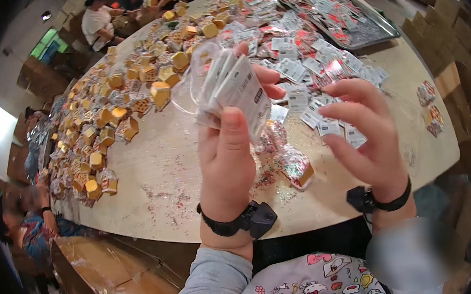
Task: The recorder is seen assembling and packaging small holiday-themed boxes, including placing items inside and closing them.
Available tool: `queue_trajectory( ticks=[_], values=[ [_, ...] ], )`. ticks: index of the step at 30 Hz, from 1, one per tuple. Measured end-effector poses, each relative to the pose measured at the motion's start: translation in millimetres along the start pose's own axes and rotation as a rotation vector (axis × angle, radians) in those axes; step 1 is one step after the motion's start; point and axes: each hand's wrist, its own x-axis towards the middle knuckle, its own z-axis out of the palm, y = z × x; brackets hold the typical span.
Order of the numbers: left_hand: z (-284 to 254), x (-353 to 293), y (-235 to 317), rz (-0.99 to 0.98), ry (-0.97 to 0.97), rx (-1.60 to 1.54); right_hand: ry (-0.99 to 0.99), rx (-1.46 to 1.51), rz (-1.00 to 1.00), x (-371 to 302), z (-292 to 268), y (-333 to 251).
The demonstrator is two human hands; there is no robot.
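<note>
While your left hand (225, 162) pinches the fanned cards (240, 92) above the surface (159, 146), keep that thumb firm; use your right hand (367, 128), empty with fingers spread, to even their edges.

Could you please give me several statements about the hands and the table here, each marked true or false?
1. The left hand holds a bundle of white printed cards. True.
2. Yellow packs are spread over the left of the table. True.
3. The right hand grips a yellow pack. False: it is open, holding nothing visible.
4. The metal tray stands at the table's near left. False: it lies at the far right.
5. Black bands are worn on both wrists. True.
</note>
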Motion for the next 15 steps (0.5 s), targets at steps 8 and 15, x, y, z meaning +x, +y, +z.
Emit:
queue_trajectory(
  ticks=[8, 15],
  values=[
    [-7, -8, 5, -0.061, -0.037, -0.041, -0.431, -0.561, 0.404, -80, -92, 33],
    [-2, -15, 15, -0.117, -0.123, -0.003, -0.636, -0.742, 0.767, -115, -126, 84]
  ],
)
